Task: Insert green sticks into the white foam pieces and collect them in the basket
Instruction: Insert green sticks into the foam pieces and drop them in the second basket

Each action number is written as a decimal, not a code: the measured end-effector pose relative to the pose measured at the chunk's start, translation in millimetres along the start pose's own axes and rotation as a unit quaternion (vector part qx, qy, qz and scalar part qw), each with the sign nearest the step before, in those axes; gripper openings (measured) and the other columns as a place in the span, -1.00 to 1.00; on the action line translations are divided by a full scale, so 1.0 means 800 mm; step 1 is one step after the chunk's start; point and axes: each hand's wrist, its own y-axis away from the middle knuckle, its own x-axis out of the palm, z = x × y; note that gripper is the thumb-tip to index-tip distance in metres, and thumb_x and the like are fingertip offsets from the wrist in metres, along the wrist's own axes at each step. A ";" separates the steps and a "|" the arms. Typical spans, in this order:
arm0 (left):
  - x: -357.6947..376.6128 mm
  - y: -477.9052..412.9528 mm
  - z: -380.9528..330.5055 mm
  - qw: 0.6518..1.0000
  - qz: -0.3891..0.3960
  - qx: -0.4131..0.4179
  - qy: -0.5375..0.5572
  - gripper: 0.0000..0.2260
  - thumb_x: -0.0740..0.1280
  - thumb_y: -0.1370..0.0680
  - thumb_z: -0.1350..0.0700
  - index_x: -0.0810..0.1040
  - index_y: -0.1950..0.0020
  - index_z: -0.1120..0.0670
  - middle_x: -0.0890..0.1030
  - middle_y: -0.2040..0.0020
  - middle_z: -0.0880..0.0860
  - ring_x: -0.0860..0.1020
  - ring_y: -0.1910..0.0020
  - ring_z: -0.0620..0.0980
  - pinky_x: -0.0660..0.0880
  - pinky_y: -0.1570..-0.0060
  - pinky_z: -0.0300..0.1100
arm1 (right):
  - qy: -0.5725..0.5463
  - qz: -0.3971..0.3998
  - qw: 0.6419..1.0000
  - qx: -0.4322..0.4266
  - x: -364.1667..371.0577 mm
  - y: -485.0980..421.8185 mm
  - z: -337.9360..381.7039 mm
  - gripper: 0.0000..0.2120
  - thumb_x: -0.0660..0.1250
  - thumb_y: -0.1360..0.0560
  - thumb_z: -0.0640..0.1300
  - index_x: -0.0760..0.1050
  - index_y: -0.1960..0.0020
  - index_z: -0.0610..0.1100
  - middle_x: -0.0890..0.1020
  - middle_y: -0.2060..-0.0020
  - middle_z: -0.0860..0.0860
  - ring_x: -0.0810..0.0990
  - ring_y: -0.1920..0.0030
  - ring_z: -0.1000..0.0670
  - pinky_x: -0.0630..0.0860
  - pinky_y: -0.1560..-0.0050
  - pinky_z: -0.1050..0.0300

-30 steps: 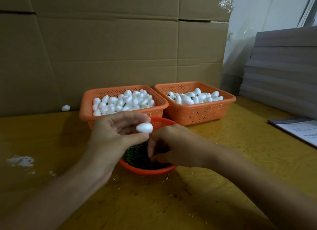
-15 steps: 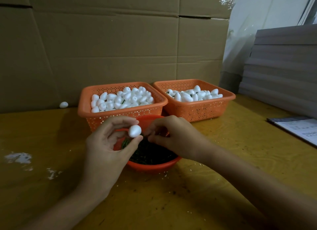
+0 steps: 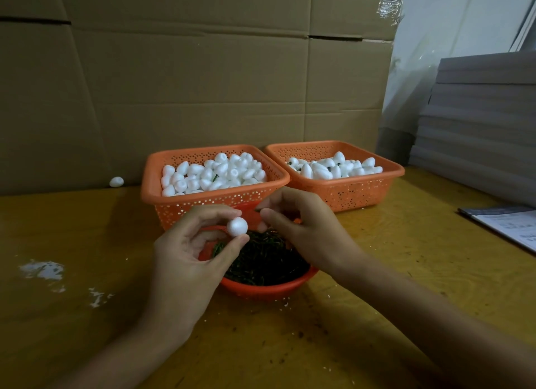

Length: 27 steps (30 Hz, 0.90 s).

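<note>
Left hand (image 3: 185, 252) pinches a white egg-shaped foam piece (image 3: 237, 225); right hand (image 3: 304, 229) pinches a thin green stick (image 3: 256, 210) just beside it, above a bowl (image 3: 261, 290) heaped with green sticks (image 3: 261, 261). Two orange baskets (image 3: 150, 182) behind hold more foam pieces (image 3: 220, 171).

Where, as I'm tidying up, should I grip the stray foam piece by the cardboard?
Probably pinch the stray foam piece by its two ends, from above: it lies on its side by the cardboard wall, which blocks the far side.

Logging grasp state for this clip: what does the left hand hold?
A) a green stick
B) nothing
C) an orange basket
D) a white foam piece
D: the left hand pinches a white foam piece between thumb and forefinger, above the bowl of green sticks.
</note>
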 end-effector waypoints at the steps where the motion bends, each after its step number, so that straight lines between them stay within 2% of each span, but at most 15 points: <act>1: 0.000 -0.001 0.000 1.000 0.002 0.011 -0.012 -0.74 0.55 -0.44 0.23 0.68 -0.10 0.03 0.70 -0.10 0.00 0.67 -0.20 0.07 0.63 -0.11 -0.18 | -0.002 0.004 1.000 -0.001 0.000 0.001 0.000 -0.95 0.37 -0.65 -0.14 0.60 -0.09 -0.05 0.74 0.14 0.08 0.70 0.05 0.07 0.63 -0.05 -0.07; 5: -0.001 -0.002 -0.001 0.999 0.002 0.024 -0.040 -0.74 0.55 -0.42 0.26 0.71 -0.06 0.01 0.68 -0.10 -0.07 0.66 -0.21 0.06 0.63 -0.13 -0.20 | 0.010 0.024 1.000 -0.010 0.002 0.001 0.001 -0.96 0.36 -0.65 -0.17 0.59 -0.08 -0.07 0.74 0.11 0.08 0.70 -0.02 0.11 0.61 -0.14 -0.07; 9: -0.001 -0.001 0.001 0.998 0.001 0.019 -0.053 -0.67 0.56 -0.41 0.37 0.72 -0.05 0.00 0.67 -0.08 -0.08 0.66 -0.18 0.04 0.62 -0.13 -0.22 | 0.005 0.032 0.999 -0.007 0.001 0.002 0.000 -0.96 0.37 -0.65 -0.16 0.58 -0.07 -0.04 0.74 0.11 0.11 0.69 0.03 0.16 0.57 0.03 0.19; 11: 0.000 -0.001 0.001 0.998 0.001 0.019 -0.055 -0.67 0.56 -0.42 0.37 0.72 -0.05 0.00 0.67 -0.07 -0.07 0.66 -0.17 0.04 0.62 -0.12 -0.23 | 0.007 0.034 0.999 -0.009 0.001 0.002 0.000 -0.95 0.39 -0.63 -0.17 0.58 -0.07 -0.05 0.74 0.11 0.10 0.70 0.02 0.15 0.59 0.00 0.16; 13: 0.000 -0.002 -0.001 0.999 -0.002 0.020 -0.051 -0.70 0.56 -0.43 0.33 0.71 -0.06 0.01 0.67 -0.06 -0.05 0.66 -0.16 0.04 0.62 -0.09 -0.24 | 0.008 0.034 0.999 -0.013 0.002 0.002 0.001 -0.94 0.39 -0.62 -0.20 0.57 -0.06 -0.06 0.74 0.11 0.09 0.71 0.01 0.14 0.62 -0.06 0.08; 15: 0.001 -0.002 -0.001 0.999 -0.006 0.008 -0.032 -0.75 0.56 -0.44 0.25 0.69 -0.06 0.02 0.69 -0.04 -0.02 0.68 -0.13 0.03 0.62 -0.07 -0.25 | 0.001 0.037 0.999 -0.010 0.002 0.003 0.000 -0.95 0.38 -0.64 -0.19 0.55 -0.07 -0.07 0.75 0.12 0.10 0.71 0.04 0.13 0.62 -0.03 0.07; 18: 0.002 -0.001 -0.003 1.000 -0.015 -0.026 0.002 -0.76 0.57 -0.43 0.15 0.67 -0.06 -0.01 0.72 -0.02 -0.01 0.71 -0.08 0.01 0.63 -0.06 -0.24 | -0.010 0.039 0.999 -0.005 0.002 0.004 0.001 -0.95 0.38 -0.65 -0.15 0.52 -0.07 -0.05 0.75 0.14 0.15 0.70 0.15 0.12 0.58 0.12 0.16; 21: 0.000 -0.002 -0.002 0.998 -0.029 -0.050 0.027 -0.77 0.57 -0.43 0.09 0.67 -0.05 -0.08 0.73 -0.03 -0.02 0.72 -0.06 -0.01 0.63 -0.05 -0.25 | -0.034 0.027 0.999 0.004 0.002 0.003 0.002 -0.91 0.41 -0.62 -0.14 0.53 -0.09 -0.10 0.77 0.12 0.12 0.73 0.19 0.02 0.62 0.13 0.12; 23: -0.002 -0.003 -0.001 0.995 -0.047 -0.072 0.048 -0.77 0.57 -0.43 0.06 0.66 -0.04 -0.12 0.74 -0.02 0.01 0.73 -0.02 0.01 0.64 -0.02 -0.25 | -0.058 0.027 0.998 0.011 0.001 0.002 0.002 -0.91 0.41 -0.62 -0.15 0.55 -0.09 -0.13 0.78 0.09 0.09 0.75 0.21 -0.03 0.59 0.20 0.17; 27: -0.002 -0.006 -0.001 0.993 -0.060 -0.077 0.059 -0.82 0.52 -0.48 0.04 0.63 -0.05 -0.06 0.76 0.06 0.06 0.75 0.13 0.04 0.65 0.07 -0.26 | -0.069 0.036 0.997 -0.009 0.000 0.002 0.003 -0.93 0.39 -0.64 -0.12 0.55 -0.06 -0.12 0.78 0.11 0.05 0.74 0.24 -0.04 0.53 0.24 0.28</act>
